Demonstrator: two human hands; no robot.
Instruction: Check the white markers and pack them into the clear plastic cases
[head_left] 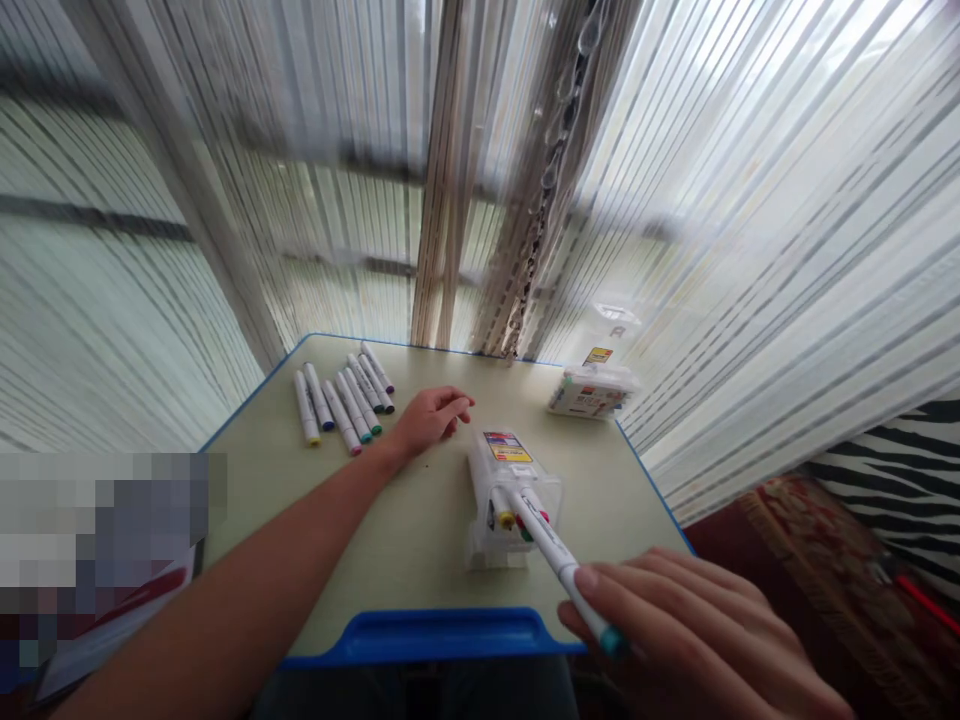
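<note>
Right hand (675,620) over the table's front right corner: my thumb and fingers are pinched on a slim white marker with a teal end (551,545). Its far end meets the opening of a clear plastic case with a colourful label (504,475), which sits near the middle of the pale, blue-rimmed table's (405,540) front edge and contains other markers. My left hand (431,415) is loosely open and curled beyond the case, nothing visible in it; whether it touches the table I cannot tell. Loose white markers with coloured ends (343,418) lie toward the back left corner. I judge the step as guiding this marker through the opening, inward or outward unclear; the next move calls for keeping its barrel lined up.
</note>
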